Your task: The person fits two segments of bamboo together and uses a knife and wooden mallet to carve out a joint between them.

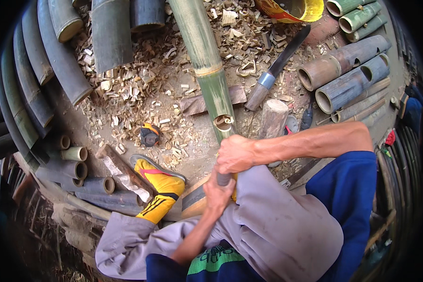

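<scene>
Nearest us are the grey-trousered legs (286, 216), and between them the left hand (217, 193) has its grip closed around a dark grey cylindrical handle (223, 179). Just above it, toward 1 o'clock, the right hand (237, 154) is clenched too, the handle running up into its grip; whatever lies behind those fingers we cannot see. Taking the hands as the clock's centre, we find the long green bamboo pole (207, 61) stretching away between 11 and 12 o'clock, with a hole (224, 123) cut in its wall just past the right hand and pale curls inside.

A foot in bright yellow, black-striped footwear (162, 188) is between 8 and 9 o'clock. Near 1 to 2 o'clock we see a short, pale brown round log (273, 120), and at 12 a flat reddish-brown wooden block (192, 105) crosses beneath the pole. An orange-and-black tape measure (150, 135) sits at 10 o'clock.

Farther out at 1 o'clock lies a dark-bladed knife with a wooden handle (288, 52); at 2, two greyish-brown bamboo tubes (336, 66) with holes cut in them. Pale wood chips (141, 80) spread toward 11 o'clock, and farthest, at 1, stands a yellow-and-red round container (313, 10).
</scene>
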Demonstrator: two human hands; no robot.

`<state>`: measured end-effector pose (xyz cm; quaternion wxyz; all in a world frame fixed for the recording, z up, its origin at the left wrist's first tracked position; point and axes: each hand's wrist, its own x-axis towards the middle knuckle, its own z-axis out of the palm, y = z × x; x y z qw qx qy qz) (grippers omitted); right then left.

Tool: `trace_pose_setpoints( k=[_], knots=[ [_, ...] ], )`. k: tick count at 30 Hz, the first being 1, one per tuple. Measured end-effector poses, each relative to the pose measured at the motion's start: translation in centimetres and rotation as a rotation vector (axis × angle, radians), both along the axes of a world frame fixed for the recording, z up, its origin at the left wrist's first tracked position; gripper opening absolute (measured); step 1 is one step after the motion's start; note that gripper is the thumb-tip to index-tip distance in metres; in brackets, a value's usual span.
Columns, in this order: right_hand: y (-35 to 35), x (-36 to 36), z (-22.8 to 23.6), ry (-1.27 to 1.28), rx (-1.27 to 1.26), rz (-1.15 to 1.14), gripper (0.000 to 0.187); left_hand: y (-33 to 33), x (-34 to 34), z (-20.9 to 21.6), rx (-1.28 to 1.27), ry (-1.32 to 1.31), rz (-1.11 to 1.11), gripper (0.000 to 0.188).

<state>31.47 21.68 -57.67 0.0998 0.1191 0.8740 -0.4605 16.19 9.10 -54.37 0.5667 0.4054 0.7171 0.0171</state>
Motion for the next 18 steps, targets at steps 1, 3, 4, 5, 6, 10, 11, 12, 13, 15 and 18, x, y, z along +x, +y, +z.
trace_pose_setpoints(
  k=[1, 3, 4, 5, 6, 10, 11, 12, 13, 15, 18],
  knots=[
    [0.0, -0.2, 0.1, 0.041, 0.039, 0.012, 0.007, -0.1, -0.6, -0.2, 0.018, -0.002, -0.020, 0.045],
    [-0.4, -1.3, -0.5, -0.037, -0.039, -0.014, 0.010, 0.0, -1.9, -0.4, 0.055, -0.011, -0.059, 0.040],
    [-0.5, -2.1, -0.8, -0.073, -0.079, -0.029, 0.011, 0.7, -2.6, -0.5, 0.041, -0.004, -0.057, 0.038],
    [0.2, -2.9, -0.8, -0.058, -0.060, -0.082, 0.010, 1.8, -3.5, -0.6, 0.035, 0.006, -0.046, 0.037],
    [1.5, -3.7, -0.7, -0.046, -0.029, -0.143, 0.010, 3.7, -4.4, -1.0, 0.040, 0.011, -0.043, 0.035],
    [2.1, -4.2, -0.7, -0.035, -0.014, -0.596, 0.021, 13.3, -8.9, -0.8, 0.324, 0.141, -0.733, 0.031],
    [2.1, -4.2, -0.4, -0.075, 0.012, -0.693, 0.033, 15.6, -9.1, -0.6, 0.361, 0.150, -0.837, 0.031],
    [1.9, -4.1, -0.4, -0.018, 0.031, -0.811, 0.034, 17.7, -8.9, -0.4, 0.395, 0.150, -0.946, 0.030],
    [1.8, -4.1, -0.5, 0.035, 0.054, -0.927, 0.035, 19.7, -8.6, -0.2, 0.396, 0.144, -1.040, 0.030],
    [1.9, -4.0, -0.5, 0.111, 0.026, -1.072, 0.043, 22.6, -7.7, 0.6, 0.431, 0.143, -1.192, 0.029],
    [2.2, -3.7, 0.2, 0.149, 0.021, -1.220, 0.034, 25.3, -5.8, 1.6, 0.479, 0.171, -1.385, 0.019]
  ],
)
